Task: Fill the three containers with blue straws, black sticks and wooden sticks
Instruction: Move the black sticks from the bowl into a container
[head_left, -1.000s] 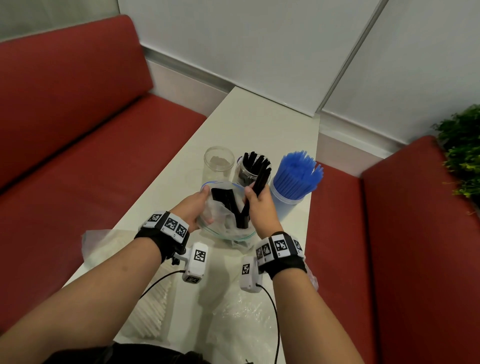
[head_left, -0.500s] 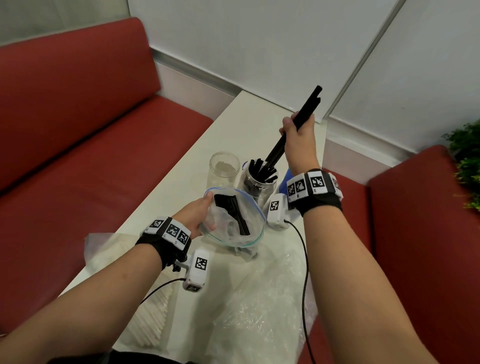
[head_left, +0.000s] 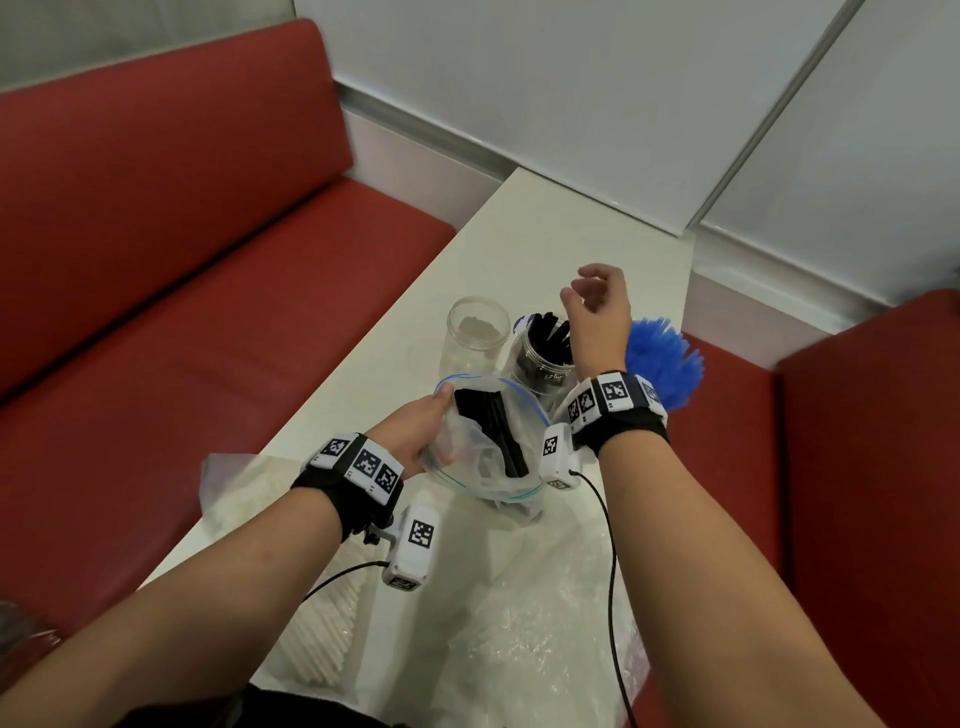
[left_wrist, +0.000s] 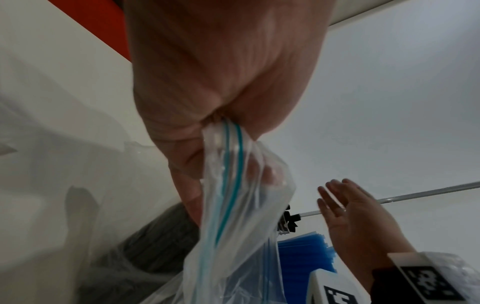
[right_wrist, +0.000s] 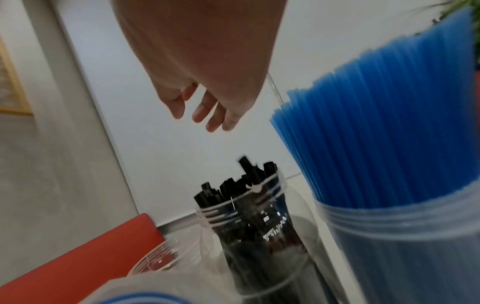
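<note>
Blue plastic straws (head_left: 662, 361) fill one clear container; black sticks (head_left: 548, 332) partly fill the middle jar (head_left: 540, 364), more in the zip bag (head_left: 488, 447) pinched by left hand (head_left: 421, 431). Right hand (head_left: 597, 317) empty, fingers loose. Third clear jar (head_left: 475, 332) empty on desk (head_left: 571, 234); wooden sticks not done.

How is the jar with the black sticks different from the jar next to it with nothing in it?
The middle jar is packed with black sticks poking above its rim; the left jar holds nothing. The middle jar looks dark through its wall; the left jar looks see-through. The right hand hovers over the middle jar, not the left jar. Both are clear, open, upright jars on the white table.
</note>
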